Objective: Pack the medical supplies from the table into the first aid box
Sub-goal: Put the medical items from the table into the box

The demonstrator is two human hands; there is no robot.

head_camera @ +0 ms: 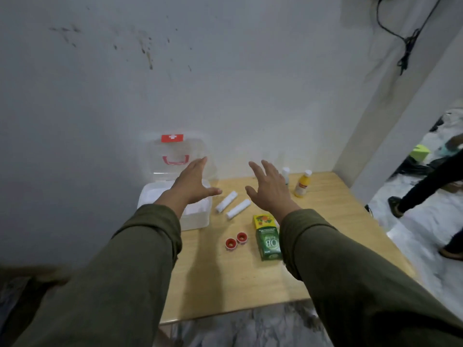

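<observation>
Sleeves (140, 259) olive, both arms stretched over table (325, 221). Left hand (191, 182) fingers spread, empty, above the box (198, 214), lid up against wall, red cross tag on it. Two white rolls (233, 205) just right of box; two red-capped spools (236, 240) nearer. Right hand (269, 190) spread, empty, touching nothing. Green carton (268, 244) reads "OB", probably "Herbal"; blurred. Yellow bottle (302, 184) far right.
</observation>
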